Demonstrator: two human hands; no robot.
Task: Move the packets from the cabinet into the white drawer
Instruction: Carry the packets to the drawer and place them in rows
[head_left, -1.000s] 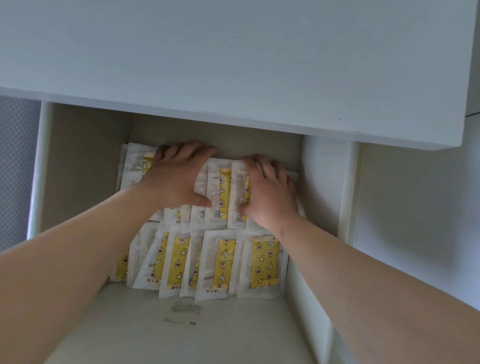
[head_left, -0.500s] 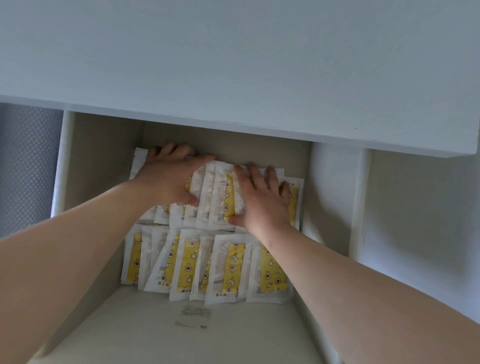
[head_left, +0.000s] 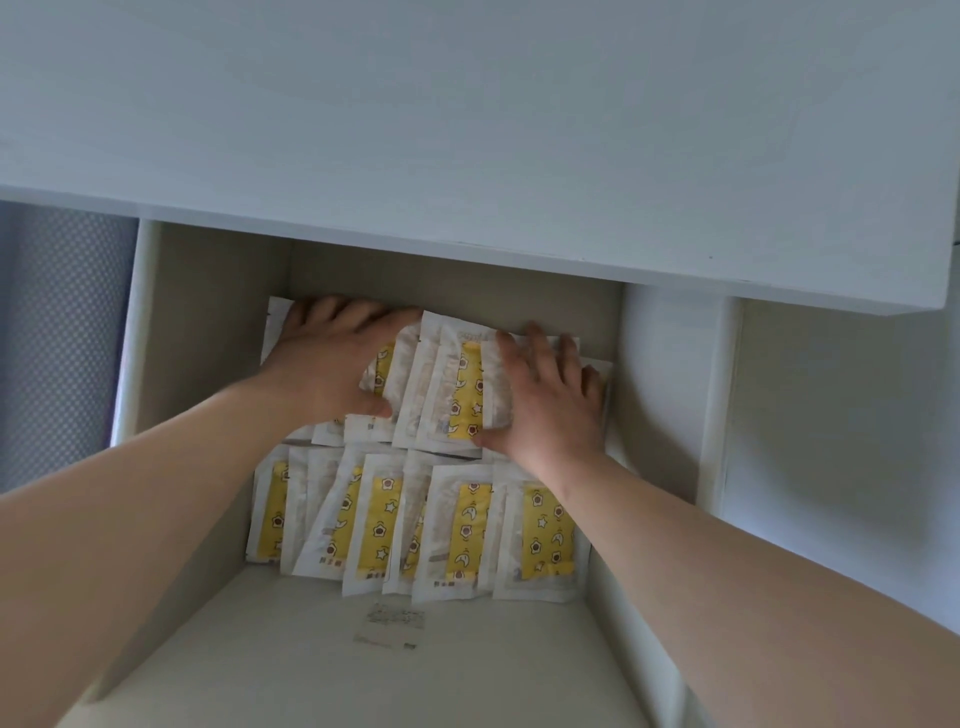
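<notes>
An open white drawer (head_left: 665, 395) holds two rows of white packets with yellow patterned fronts. The back row of packets (head_left: 457, 395) lies against the drawer's rear wall; the front row of packets (head_left: 415, 525) overlaps like tiles. My left hand (head_left: 332, 364) lies flat on the left part of the back row, fingers spread toward the rear wall. My right hand (head_left: 545, 400) presses flat on the right part of the same row, thumb at the packets' lower edge. Neither hand grips a packet.
A white top panel (head_left: 467, 130) overhangs the drawer's rear. A small printed label (head_left: 389, 629) sits on the bare drawer floor near me. A white cabinet side (head_left: 841, 415) stands to the right, and a grey dotted surface (head_left: 52, 338) lies to the left.
My hands have slid slightly apart over the back row, and the packets between them have fanned out and shifted. The view has drifted, so the drawer sits further right.
</notes>
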